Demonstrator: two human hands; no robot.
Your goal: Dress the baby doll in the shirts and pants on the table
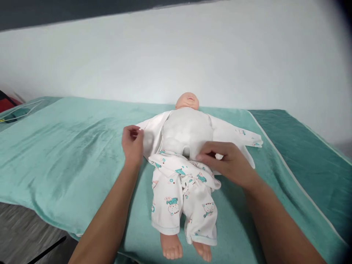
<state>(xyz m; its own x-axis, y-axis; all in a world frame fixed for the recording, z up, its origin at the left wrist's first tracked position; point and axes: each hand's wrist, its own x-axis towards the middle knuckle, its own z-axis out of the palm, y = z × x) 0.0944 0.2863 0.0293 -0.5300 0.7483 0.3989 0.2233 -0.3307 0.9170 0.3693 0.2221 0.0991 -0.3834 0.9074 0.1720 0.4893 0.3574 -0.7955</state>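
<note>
A baby doll [189, 99] lies on its back, head toward the wall and bare feet toward me. It wears an open white baby shirt [227, 132] with its sleeves spread out, over a smooth white torso [187, 126]. Printed baby pants [172, 205] cover the legs, their top bunched at the hips. My left hand [132, 145] is closed at the shirt's left-side sleeve, fingertips against the white cloth. Over the hip on the other side, my right hand [229, 161] has thumb and forefinger pinched above the bunched waistband; what lies between them is hidden.
A light green plush cover [68, 154] lies under the doll, with a darker green strip [308, 157] at the right. A white wall [170, 55] rises behind. Thin white wire [24, 110] and a red-and-black item [8, 102] sit at the far left.
</note>
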